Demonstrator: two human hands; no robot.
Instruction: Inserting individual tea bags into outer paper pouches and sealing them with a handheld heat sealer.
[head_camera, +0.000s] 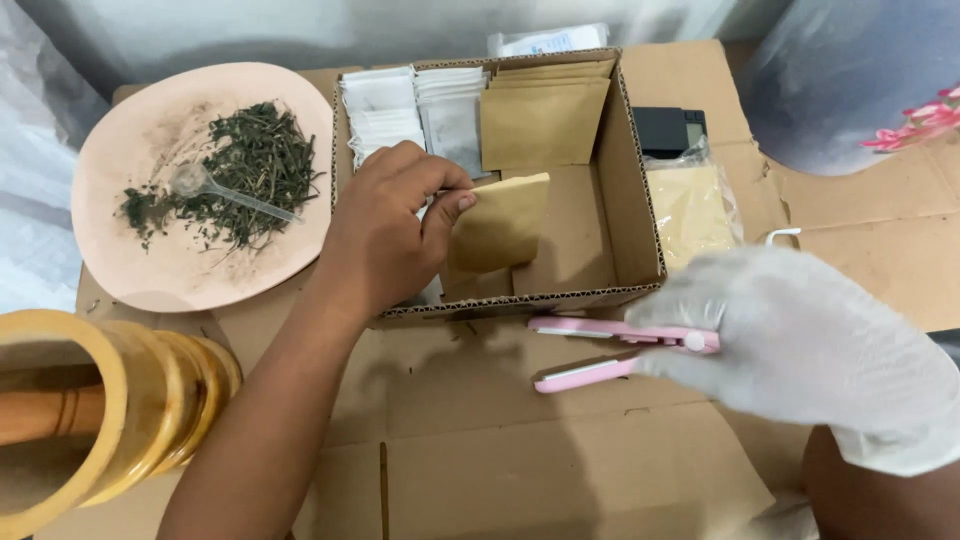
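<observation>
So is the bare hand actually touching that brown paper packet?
Touching. The head view shows the left hand pinching the brown packet, its thumb pressed on the packet's edge above the cardboard box.

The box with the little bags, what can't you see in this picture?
- Head view: the left hand covers the white bags beneath it in the cardboard box.
- Head view: the right hand, gloved and blurred, hides the rear of the pink tool.
- Head view: the wooden mortar is cut off by the left edge.
- Head view: the black device is half hidden behind the box wall.
</observation>
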